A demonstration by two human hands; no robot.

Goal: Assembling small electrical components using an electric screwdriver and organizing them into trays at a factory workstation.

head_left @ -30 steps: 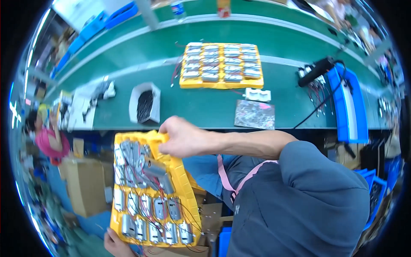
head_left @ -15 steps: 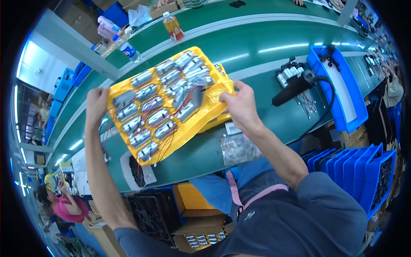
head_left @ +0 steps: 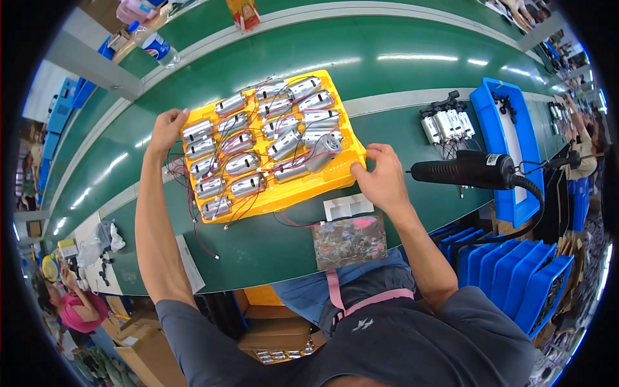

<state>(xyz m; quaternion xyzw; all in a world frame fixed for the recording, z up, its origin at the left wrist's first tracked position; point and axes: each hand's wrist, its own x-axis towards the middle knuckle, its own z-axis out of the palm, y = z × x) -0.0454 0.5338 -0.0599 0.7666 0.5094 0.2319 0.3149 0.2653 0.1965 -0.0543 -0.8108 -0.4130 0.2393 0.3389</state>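
A yellow plastic tray (head_left: 347, 170) sits in front of me at the green workbench (head_left: 258, 258), holding several rows of silver cylindrical motors (head_left: 242, 163) with thin red and black wires. One motor (head_left: 324, 152) lies askew over others near the tray's right side. My left hand (head_left: 169, 131) is closed on the tray's left edge, close to the upper left corner. At the right edge, my right hand (head_left: 385, 179) pinches the rim between thumb and fingers. Some wires hang over the tray's left and near edges. Whether the tray fully rests on the bench I cannot tell.
A black power screwdriver (head_left: 461, 171) with a coiled cable juts in at right. Behind it are white motors (head_left: 446, 126) and a blue bin (head_left: 525, 161). A stained board (head_left: 350, 242) lies near me; blue trays (head_left: 529, 277) stand below right. A bottle (head_left: 155, 46) stands far left.
The tray has gone from tilted and raised to flatter and lower, turning slightly. Both hands have stayed on its edges. The motors that were bunched at its right now lie more in rows.
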